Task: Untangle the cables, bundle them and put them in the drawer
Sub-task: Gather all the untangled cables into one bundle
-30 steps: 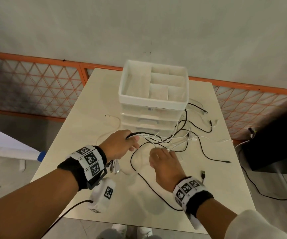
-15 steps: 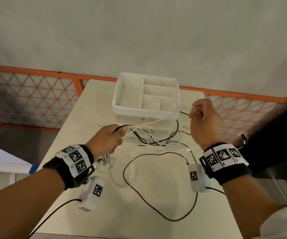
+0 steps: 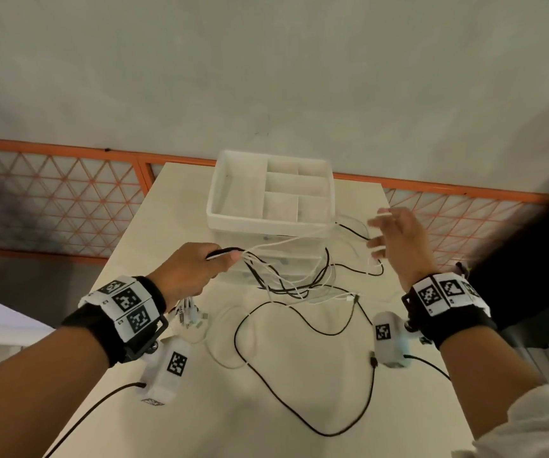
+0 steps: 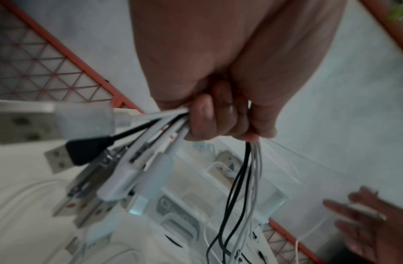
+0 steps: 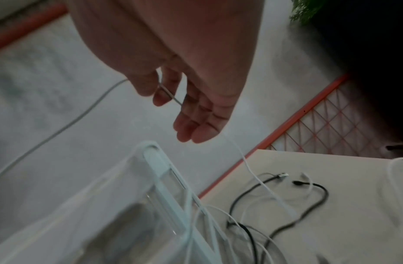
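My left hand [image 3: 221, 259] grips a bunch of black and white cables [image 3: 291, 285] just behind their USB plugs [image 3: 190, 314], which hang below the fist. The left wrist view shows its fingers [image 4: 218, 121] curled round the strands, with the plugs [image 4: 83, 151] fanned out. The tangle sags in front of the white drawer unit [image 3: 259, 226]. My right hand [image 3: 387, 234] is raised to the right of the unit with its fingers spread. A thin white cable [image 5: 252, 169] runs across the fingers [image 5: 189, 116] and down to the table.
A long black cable [image 3: 299, 414] loops over the beige table [image 3: 167, 206] toward me. More cable ends [image 5: 308, 196] lie right of the drawer unit [image 5: 159, 164]. An orange mesh fence [image 3: 51, 200] runs behind the table, and a dark object [image 3: 530, 259] stands at the right.
My right hand left the table, pulled a white cable up and to the right in a fist, and has now spread its fingers. The left hand kept its grip and rose slightly.
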`<state>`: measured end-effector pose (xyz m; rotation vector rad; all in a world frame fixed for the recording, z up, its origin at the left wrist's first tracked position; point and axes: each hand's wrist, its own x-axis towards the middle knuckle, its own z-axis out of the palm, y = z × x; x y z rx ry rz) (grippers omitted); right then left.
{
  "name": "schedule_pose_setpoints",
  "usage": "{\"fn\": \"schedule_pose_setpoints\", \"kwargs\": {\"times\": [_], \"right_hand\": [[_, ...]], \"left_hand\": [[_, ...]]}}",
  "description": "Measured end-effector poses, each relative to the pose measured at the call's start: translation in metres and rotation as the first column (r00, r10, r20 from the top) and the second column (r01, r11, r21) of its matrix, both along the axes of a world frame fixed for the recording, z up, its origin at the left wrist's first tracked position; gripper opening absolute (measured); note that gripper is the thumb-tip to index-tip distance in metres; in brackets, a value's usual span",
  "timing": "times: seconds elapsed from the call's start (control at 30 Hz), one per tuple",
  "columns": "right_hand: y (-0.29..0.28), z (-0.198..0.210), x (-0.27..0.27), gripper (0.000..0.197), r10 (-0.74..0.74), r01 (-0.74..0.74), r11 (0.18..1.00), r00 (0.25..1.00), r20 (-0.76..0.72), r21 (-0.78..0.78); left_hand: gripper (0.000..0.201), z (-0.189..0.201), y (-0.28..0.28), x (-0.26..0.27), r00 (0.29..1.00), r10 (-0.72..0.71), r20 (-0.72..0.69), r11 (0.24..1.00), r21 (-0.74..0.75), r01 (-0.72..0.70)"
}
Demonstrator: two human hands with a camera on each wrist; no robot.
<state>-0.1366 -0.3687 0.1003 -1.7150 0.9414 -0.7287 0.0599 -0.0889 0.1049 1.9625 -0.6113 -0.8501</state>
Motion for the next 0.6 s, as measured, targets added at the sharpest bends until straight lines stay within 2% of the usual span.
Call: {"fn": "schedule_pose_setpoints", "kwargs": {"times": [0.07,0.13,0.27,0.33,0.37,0.4,0.43,0.47,0.5,0.6], "right_hand": [[0.004,0.010,0.004,0.023,0.036,-0.033,0.999,0.996,0.084,-0.039],[0.005,0.010,0.004,0.039,0.060,-0.057,0.997,0.995,0.077,-0.044],[-0.002,-0.019,-0.005,0.051,0.087,-0.092,0.988,0.995,0.045,0.121],[-0.007,-0.043,-0.016,0.042,0.143,-0.115,0.983,0.970,-0.199,0.144],[-0.008,-0.055,-0.022,0.038,0.194,-0.154,0.979,0.901,-0.388,0.133],[-0.007,-0.066,-0.028,0.043,0.248,-0.202,0.969,0.794,-0.555,0.143],[-0.002,-0.072,-0.033,0.052,0.281,-0.238,0.959,0.693,-0.664,0.156],[0.005,-0.072,-0.033,0.058,0.293,-0.271,0.951,0.642,-0.709,0.148],[0.014,-0.066,-0.031,0.059,0.289,-0.301,0.947,0.642,-0.710,0.113],[0.051,-0.034,-0.010,0.054,0.334,-0.414,0.910,0.748,-0.574,-0.009]], "left_hand": [[0.045,-0.004,-0.002,0.000,0.999,0.039,0.024,0.999,0.011,-0.040],[0.048,-0.004,-0.003,0.000,0.996,0.086,0.020,0.996,-0.002,-0.086],[0.043,0.000,-0.001,-0.001,0.997,0.083,0.003,0.996,-0.015,-0.083],[0.043,0.001,0.000,-0.001,0.993,0.106,-0.060,0.993,-0.039,-0.109],[0.044,0.002,0.001,-0.001,0.988,0.125,-0.096,0.990,-0.049,-0.130],[0.045,0.003,0.001,-0.001,0.983,0.138,-0.124,0.988,-0.055,-0.146],[0.045,0.003,0.002,-0.002,0.979,0.143,-0.144,0.986,-0.062,-0.153],[0.046,0.004,0.002,-0.003,0.977,0.140,-0.160,0.986,-0.070,-0.152],[0.046,0.005,0.002,-0.005,0.976,0.130,-0.173,0.986,-0.080,-0.145],[0.046,0.008,-0.005,-0.015,0.974,0.072,-0.213,0.989,-0.115,-0.098]]}}
